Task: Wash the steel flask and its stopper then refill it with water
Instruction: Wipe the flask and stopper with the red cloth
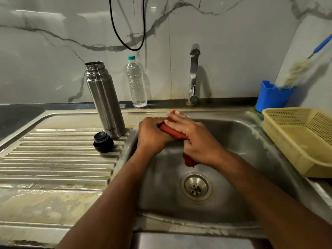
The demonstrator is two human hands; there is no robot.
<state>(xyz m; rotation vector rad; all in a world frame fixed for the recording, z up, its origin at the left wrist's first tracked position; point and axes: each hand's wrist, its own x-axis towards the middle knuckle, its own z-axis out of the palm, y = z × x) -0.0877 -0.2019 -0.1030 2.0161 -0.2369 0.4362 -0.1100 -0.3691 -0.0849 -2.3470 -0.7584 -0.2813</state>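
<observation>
The steel flask (105,101) stands upright and uncapped on the ribbed drainboard (53,159), left of the sink basin (242,141). Its dark stopper (103,142) lies on the drainboard just in front of the flask. Over the basin, my left hand (152,135) and my right hand (195,139) both grip a red cloth (173,133) between them. One end of the cloth hangs down below my right hand. The tap (194,72) stands behind the basin, with no water visible from it.
A clear plastic water bottle (136,81) with a teal cap stands against the wall beside the flask. At right are a blue holder (273,97) with a bottle brush (296,71) and a yellow basket (301,139). The drain (196,186) sits in the basin floor.
</observation>
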